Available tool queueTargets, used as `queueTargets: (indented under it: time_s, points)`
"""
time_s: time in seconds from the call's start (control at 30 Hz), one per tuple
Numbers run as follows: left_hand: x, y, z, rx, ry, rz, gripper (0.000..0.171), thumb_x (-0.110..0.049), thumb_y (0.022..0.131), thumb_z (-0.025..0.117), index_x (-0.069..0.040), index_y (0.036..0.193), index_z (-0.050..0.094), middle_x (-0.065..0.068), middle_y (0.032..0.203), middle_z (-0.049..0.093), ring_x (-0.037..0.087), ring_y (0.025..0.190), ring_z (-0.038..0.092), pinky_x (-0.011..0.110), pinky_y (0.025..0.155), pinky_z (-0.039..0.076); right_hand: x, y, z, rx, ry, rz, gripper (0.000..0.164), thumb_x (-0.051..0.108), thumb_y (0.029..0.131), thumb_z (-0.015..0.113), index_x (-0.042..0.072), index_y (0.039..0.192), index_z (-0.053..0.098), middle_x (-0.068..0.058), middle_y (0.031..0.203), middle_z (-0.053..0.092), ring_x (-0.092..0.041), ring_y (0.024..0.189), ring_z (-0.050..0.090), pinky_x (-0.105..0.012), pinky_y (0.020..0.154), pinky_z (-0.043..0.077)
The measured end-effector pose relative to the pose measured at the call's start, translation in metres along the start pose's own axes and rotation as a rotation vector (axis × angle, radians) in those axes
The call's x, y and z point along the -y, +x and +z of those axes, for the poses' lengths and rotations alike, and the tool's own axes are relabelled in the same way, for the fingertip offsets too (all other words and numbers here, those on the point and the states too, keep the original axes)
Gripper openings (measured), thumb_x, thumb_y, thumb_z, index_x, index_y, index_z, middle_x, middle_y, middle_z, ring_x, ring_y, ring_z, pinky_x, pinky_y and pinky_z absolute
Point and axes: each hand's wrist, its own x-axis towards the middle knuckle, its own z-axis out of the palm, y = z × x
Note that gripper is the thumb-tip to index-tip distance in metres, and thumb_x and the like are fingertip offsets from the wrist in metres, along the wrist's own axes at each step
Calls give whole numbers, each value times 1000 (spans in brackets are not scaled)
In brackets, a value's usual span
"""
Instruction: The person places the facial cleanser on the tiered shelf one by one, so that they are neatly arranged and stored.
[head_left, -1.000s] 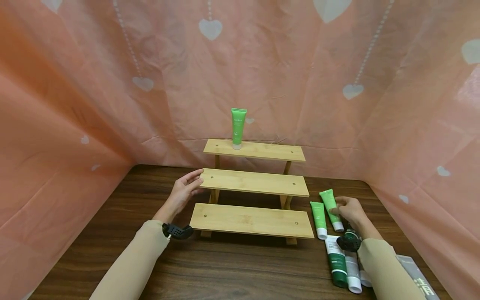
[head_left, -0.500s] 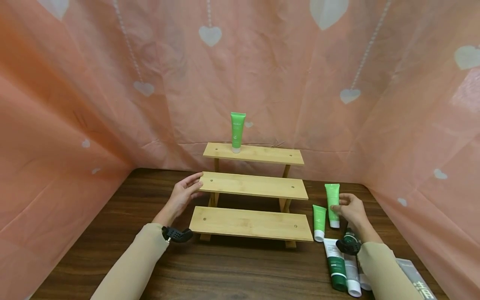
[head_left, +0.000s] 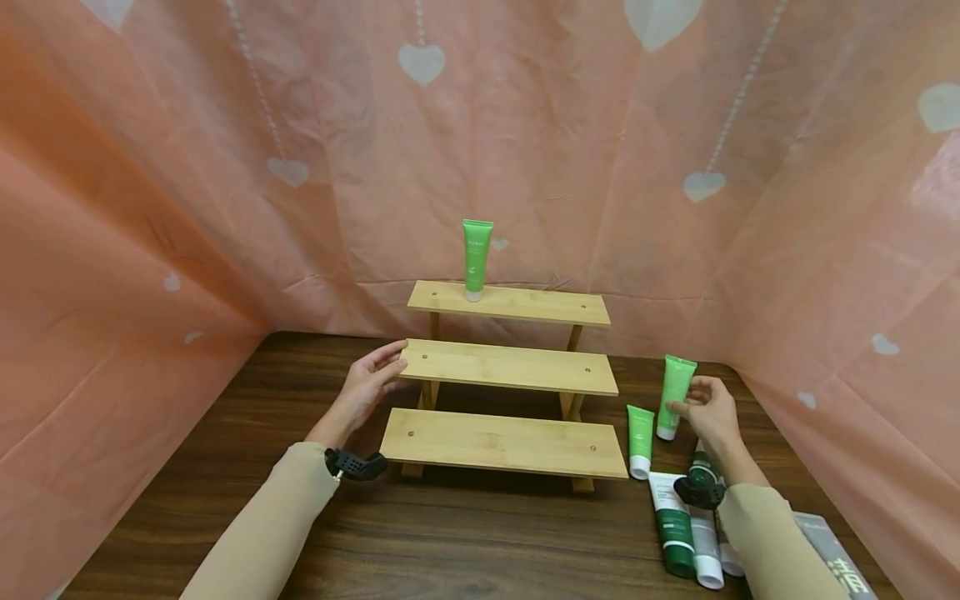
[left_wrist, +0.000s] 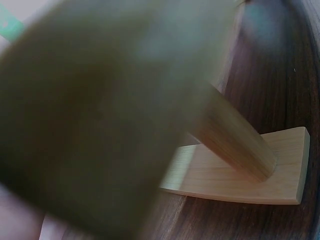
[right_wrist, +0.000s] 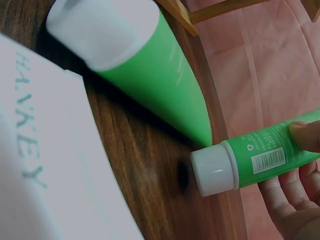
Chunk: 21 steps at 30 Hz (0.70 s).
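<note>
A three-tier wooden stand [head_left: 498, 442] stands mid-table in the head view. My left hand [head_left: 367, 385] holds the left end of its middle shelf, with the thumb at the front edge. On the right, my right hand [head_left: 708, 414] grips a green squeeze tube [head_left: 677, 392] between thumb and fingers. The tube is nearly upright, white cap down; the right wrist view shows its barcode and the cap [right_wrist: 215, 170] above the tabletop. Another green tube [head_left: 641, 433] lies just left of it. One more green tube [head_left: 477, 257] stands on the top shelf. A blurred shelf board fills much of the left wrist view.
Near the right forearm lie a white-and-green tube [head_left: 672, 521], a grey tube [head_left: 705, 542] and a dark green item [head_left: 702, 468] partly covered by the wrist. A grey box [head_left: 828, 550] sits at the right edge. Pink cloth [head_left: 555, 192] with hearts surrounds the table.
The right hand has raised the green tube off the table and moved it slightly away and right, turning it from a left lean to nearly upright. The left hand stays on the stand.
</note>
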Motion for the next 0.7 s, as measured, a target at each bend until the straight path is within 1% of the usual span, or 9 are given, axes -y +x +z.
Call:
queueTargets:
  time_s: [0.2, 0.3, 0.37, 0.5, 0.7]
  points:
    - [0, -1, 0, -7, 21, -5, 49, -14, 91, 62, -3, 136, 45, 9, 113, 54, 11, 90, 60, 57, 98, 34, 4, -1, 0, -44, 11, -29, 52, 4, 81, 71, -3, 121, 37, -15, 112, 46, -6, 87, 48, -11, 65, 44]
    - [0, -1, 0, -9, 20, -8, 49, -13, 91, 61, -3, 136, 45, 8, 113, 55, 11, 89, 60, 56, 96, 36, 8, -1, 0, -61, 40, -44, 49, 3, 81, 70, -3, 118, 38, -12, 109, 46, -1, 84, 47, -12, 65, 44]
    - [0, -1, 0, -10, 16, -7, 49, -13, 91, 62, -3, 136, 45, 8, 112, 54, 11, 88, 60, 55, 96, 37, 10, -2, 0, -71, 56, -54, 48, 1, 80, 70, -3, 117, 39, -11, 107, 47, 0, 83, 47, -12, 65, 45]
    - [-1, -1, 1, -10, 9, -4, 50, -13, 90, 63, -3, 136, 45, 8, 112, 54, 11, 88, 60, 58, 97, 35, 16, -3, 1, -92, 77, -66, 47, 0, 80, 70, -2, 117, 40, -11, 106, 48, 2, 81, 49, -12, 65, 45]
    - [-3, -2, 3, -21, 15, -9, 51, -15, 90, 64, -4, 136, 46, 8, 113, 54, 10, 87, 60, 58, 97, 34, 26, -3, 1, -86, 83, -94, 49, 5, 82, 70, 0, 120, 40, -13, 110, 49, 3, 83, 49, -12, 65, 47]
